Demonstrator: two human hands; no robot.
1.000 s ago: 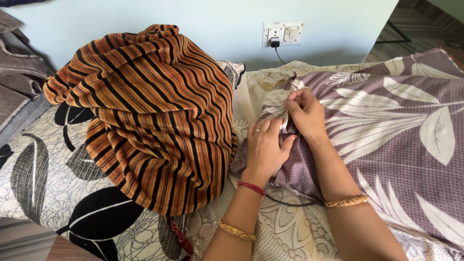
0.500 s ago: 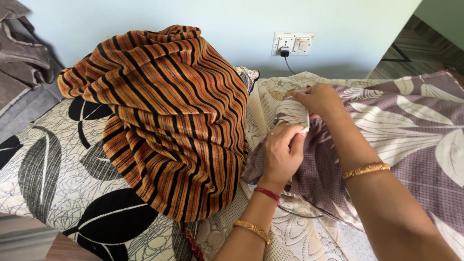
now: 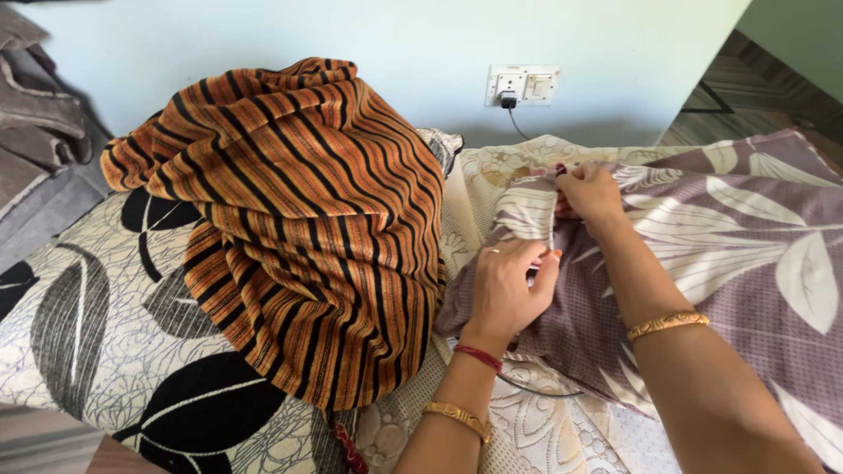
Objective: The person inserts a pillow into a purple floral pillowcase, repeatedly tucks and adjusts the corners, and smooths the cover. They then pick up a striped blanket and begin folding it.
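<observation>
A: What do the fingers (image 3: 537,260) have?

B: Left hand (image 3: 505,294) pinches the edge of the mauve cotton cover with cream leaves (image 3: 702,254); right hand (image 3: 590,191), just beyond, is closed on the same bunched edge.

A: Advice?

B: I'd keep both grips tight and the edge taut between them.

A: Around them?

B: Left of the fingers, a heaped orange-and-black striped blanket (image 3: 299,219) on the black-leaf bedsheet (image 3: 79,307); beneath the wrists, cream lace spread (image 3: 536,430) and a thin black cable (image 3: 536,389).
</observation>
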